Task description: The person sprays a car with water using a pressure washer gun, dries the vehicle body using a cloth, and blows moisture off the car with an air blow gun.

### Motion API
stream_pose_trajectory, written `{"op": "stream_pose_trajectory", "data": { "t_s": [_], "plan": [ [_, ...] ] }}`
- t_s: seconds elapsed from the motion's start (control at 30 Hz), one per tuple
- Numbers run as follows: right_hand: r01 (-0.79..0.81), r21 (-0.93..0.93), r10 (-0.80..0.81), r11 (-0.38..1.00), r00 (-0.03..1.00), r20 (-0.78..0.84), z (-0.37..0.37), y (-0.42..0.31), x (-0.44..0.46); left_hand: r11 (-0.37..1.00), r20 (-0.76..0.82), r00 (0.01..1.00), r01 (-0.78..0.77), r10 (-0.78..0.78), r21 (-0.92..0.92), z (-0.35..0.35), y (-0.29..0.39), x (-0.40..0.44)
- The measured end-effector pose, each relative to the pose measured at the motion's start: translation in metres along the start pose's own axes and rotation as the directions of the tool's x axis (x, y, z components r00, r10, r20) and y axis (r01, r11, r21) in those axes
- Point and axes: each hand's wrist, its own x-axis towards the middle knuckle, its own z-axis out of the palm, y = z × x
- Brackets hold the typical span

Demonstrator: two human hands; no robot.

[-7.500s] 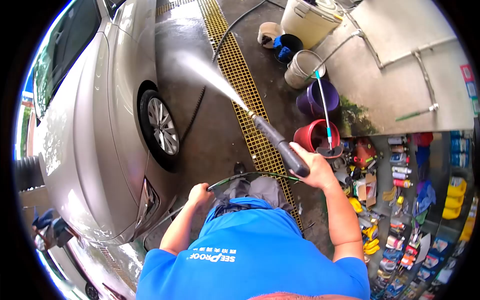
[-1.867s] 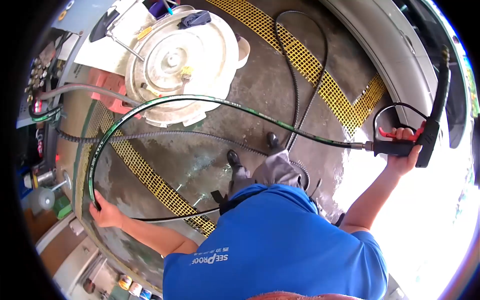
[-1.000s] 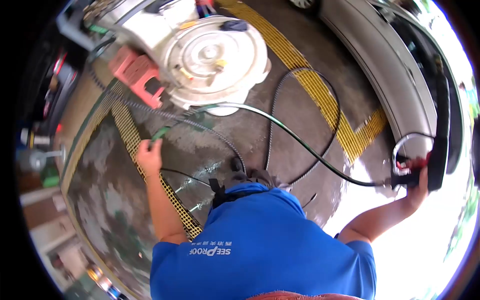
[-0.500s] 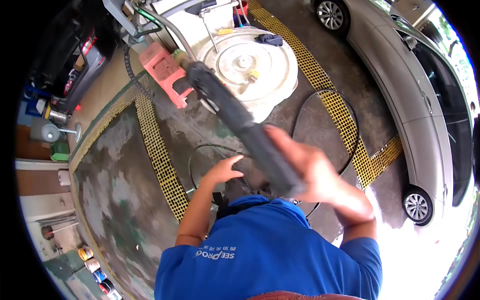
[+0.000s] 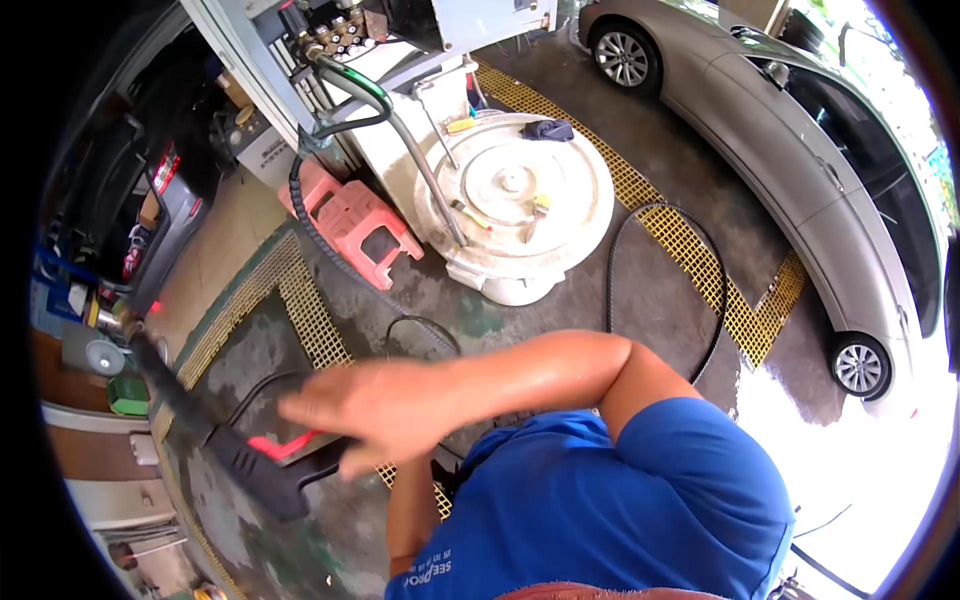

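Observation:
My right hand (image 5: 375,408) reaches across my body to the left, somewhat blurred, its fingers stretched out and the thumb apart. Just past it a black pressure washer gun (image 5: 245,465) with a red trigger part is off the floor, its barrel pointing up and left. The gun's grip runs in behind my right hand, so what holds it is hidden. My left forearm (image 5: 405,515) rises from below, and my left hand is covered by the right one. A black hose (image 5: 340,262) runs from the machine down to the floor.
Ahead stands a white lidded tub (image 5: 560,215) with a dark cloth and brushes on top. Pink plastic stools (image 5: 365,225) are beside it, below a machine with brass fittings (image 5: 345,38). A silver car (image 5: 770,150) is parked right; yellow grating (image 5: 690,250) crosses the floor.
The gun has swung from in front of me, where my right hand gripped it, to the left. My right hand has crossed over and now covers my left hand. The view has shifted.

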Motion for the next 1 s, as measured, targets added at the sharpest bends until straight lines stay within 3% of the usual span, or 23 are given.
{"op": "stream_pose_trajectory", "data": {
  "t_s": [0.03,0.07,0.1,0.13,0.17,0.2,0.23,0.27,0.33,0.4,0.43,0.5,0.53,0.57,0.6,0.67,0.73,0.8,0.87,0.93,1.0],
  "plan": [
    [-0.009,-0.149,-0.019,0.989,0.982,-0.187,-0.011,0.017,0.001,0.976,-0.100,0.982,-0.172,0.159,-0.133,-0.024,0.004,-0.003],
    [-0.045,-0.180,-0.008,0.983,0.958,-0.286,-0.041,0.032,0.002,0.906,-0.197,0.929,-0.354,0.313,-0.231,-0.048,0.008,-0.007],
    [-0.320,-0.168,0.250,0.932,0.906,-0.341,-0.072,0.038,-0.005,0.906,-0.320,0.910,-0.347,0.262,-0.244,-0.068,0.021,-0.020],
    [-0.283,-0.158,0.167,0.946,0.842,-0.512,-0.094,0.073,-0.012,0.862,-0.359,0.878,-0.424,0.317,-0.277,-0.095,0.027,-0.033],
    [-0.496,0.036,0.415,0.868,0.682,-0.603,-0.124,0.084,-0.018,0.856,-0.450,0.825,-0.471,0.343,-0.212,-0.119,0.033,-0.045],
    [-0.513,-0.128,0.296,0.849,0.662,-0.689,-0.162,0.127,-0.034,0.767,-0.489,0.736,-0.613,0.468,-0.189,-0.144,0.037,-0.053],
    [-0.494,0.084,0.343,0.865,0.461,-0.818,-0.192,0.157,-0.040,0.688,-0.610,0.648,-0.691,0.456,-0.220,-0.164,0.039,-0.059],
    [-0.481,0.101,0.308,0.871,0.375,-0.874,-0.221,0.169,-0.040,0.601,-0.757,0.547,-0.755,0.358,-0.262,-0.183,0.040,-0.067],
    [-0.424,0.256,0.353,0.869,0.167,-0.921,-0.282,0.225,-0.043,0.658,-0.954,0.234,-0.751,0.189,-0.053,-0.183,0.012,-0.043],
    [-0.496,0.251,0.330,0.831,0.077,-0.941,-0.341,0.290,-0.049,0.714,-0.953,0.302,-0.666,-0.004,-0.214,-0.189,-0.052,-0.023],
    [-0.487,0.248,0.315,0.838,0.060,-0.947,-0.365,0.317,-0.050,0.682,-0.955,0.286,-0.684,-0.074,-0.258,-0.201,-0.064,-0.019],
    [-0.790,0.088,0.224,0.607,0.063,-0.973,-0.402,0.357,-0.053,0.673,-0.948,0.225,-0.668,-0.223,-0.317,-0.244,-0.077,-0.018],
    [-0.796,0.086,0.221,0.600,0.062,-0.973,-0.413,0.366,-0.049,0.671,-0.947,0.196,-0.670,-0.254,-0.319,-0.272,-0.077,-0.019],
    [-0.872,-0.021,0.160,0.490,0.114,-0.981,-0.423,0.372,-0.043,0.671,-0.945,0.165,-0.671,-0.282,-0.317,-0.306,-0.074,-0.023],
    [-0.923,-0.122,0.104,0.364,0.170,-0.980,-0.431,0.374,-0.036,0.521,-0.923,0.243,-0.769,-0.299,-0.371,-0.339,-0.075,-0.029],
    [-0.937,-0.066,0.196,0.343,0.141,-0.970,-0.432,0.376,-0.025,0.489,-0.918,0.103,-0.820,-0.382,-0.296,-0.376,-0.069,-0.025],
    [-0.957,-0.087,0.158,0.275,0.134,-0.978,-0.436,0.380,-0.013,0.343,-0.910,0.204,-0.878,-0.361,-0.333,-0.396,-0.090,-0.021],
    [-0.949,-0.034,0.128,0.313,0.077,-0.989,-0.430,0.380,-0.005,0.373,-0.893,0.176,-0.862,-0.415,-0.343,-0.402,-0.097,0.004],
    [-0.951,-0.012,0.078,0.308,0.038,-0.996,-0.435,0.402,-0.016,0.321,-0.829,0.280,-0.824,-0.484,-0.466,-0.402,-0.107,0.030],
    [-0.930,0.102,0.158,0.353,-0.048,-0.986,-0.435,0.396,-0.013,0.310,-0.805,0.329,-0.798,-0.494,-0.517,-0.421,-0.125,0.049],
    [-0.879,0.099,0.123,0.467,-0.047,-0.991,-0.441,0.405,-0.018,0.340,-0.799,0.355,-0.766,-0.485,-0.546,-0.446,-0.138,0.066]
  ]
}}
